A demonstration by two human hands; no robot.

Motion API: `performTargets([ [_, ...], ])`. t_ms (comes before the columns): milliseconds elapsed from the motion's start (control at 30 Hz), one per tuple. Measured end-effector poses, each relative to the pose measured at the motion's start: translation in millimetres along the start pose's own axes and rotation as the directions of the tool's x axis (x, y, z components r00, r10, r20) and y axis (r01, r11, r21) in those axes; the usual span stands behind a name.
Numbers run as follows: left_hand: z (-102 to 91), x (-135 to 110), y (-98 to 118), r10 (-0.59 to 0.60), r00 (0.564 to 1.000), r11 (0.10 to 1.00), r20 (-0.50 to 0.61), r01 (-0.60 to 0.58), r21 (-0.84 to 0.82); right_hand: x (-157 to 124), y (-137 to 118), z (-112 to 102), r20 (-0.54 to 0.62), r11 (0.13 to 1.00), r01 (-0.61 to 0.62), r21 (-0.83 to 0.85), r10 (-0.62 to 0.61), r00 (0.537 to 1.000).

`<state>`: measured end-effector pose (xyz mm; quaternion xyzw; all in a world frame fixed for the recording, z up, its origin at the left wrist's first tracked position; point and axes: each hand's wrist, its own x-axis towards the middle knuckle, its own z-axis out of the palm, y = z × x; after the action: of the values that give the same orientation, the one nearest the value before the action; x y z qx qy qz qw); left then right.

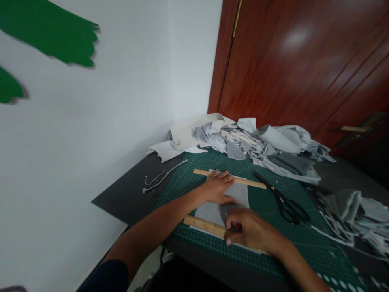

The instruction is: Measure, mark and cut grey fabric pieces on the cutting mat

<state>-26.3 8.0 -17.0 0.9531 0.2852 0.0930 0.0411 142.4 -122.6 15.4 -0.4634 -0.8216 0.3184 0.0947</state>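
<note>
A grey fabric piece [235,194] lies on the green cutting mat [304,239] between two wooden rulers. My left hand [217,187] rests flat on the fabric with fingers stretched toward the far wooden ruler [251,183]. My right hand [247,230] is curled, fingers pinched at the near wooden ruler [202,224] and the fabric's near edge; what it pinches is hidden.
Black scissors [285,202] lie on the mat to the right. A pile of grey and white fabric scraps [264,146] fills the back; more scraps [355,215] lie at the right. Thin strips [164,177] lie on the dark table [130,194] by the white wall.
</note>
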Motion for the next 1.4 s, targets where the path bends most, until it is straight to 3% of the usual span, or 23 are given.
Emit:
performTargets([
  [467,0.3,-3.6,9.5,0.03,0.995,0.98,-0.096,-0.01,0.196,-0.4,-0.6,0.0,-0.015,1.0,-0.009,0.013,0.01,1.0],
  [867,1.0,-2.7,10.8,-0.048,0.999,0.996,-0.004,0.049,0.068,0.6,0.7,-0.3,-0.005,1.0,-0.018,0.012,0.018,1.0],
  [1133,0.6,-3.5,17.3,-0.093,0.995,0.989,-0.031,0.096,0.109,0.7,3.8,1.5,-0.008,1.0,-0.01,0.004,0.01,1.0],
  [1400,-1.7,-2.2,17.4,-0.143,0.989,0.99,0.038,0.143,-0.004,4.0,3.2,-2.1,-0.028,0.998,0.065,0.011,-0.065,0.997],
])
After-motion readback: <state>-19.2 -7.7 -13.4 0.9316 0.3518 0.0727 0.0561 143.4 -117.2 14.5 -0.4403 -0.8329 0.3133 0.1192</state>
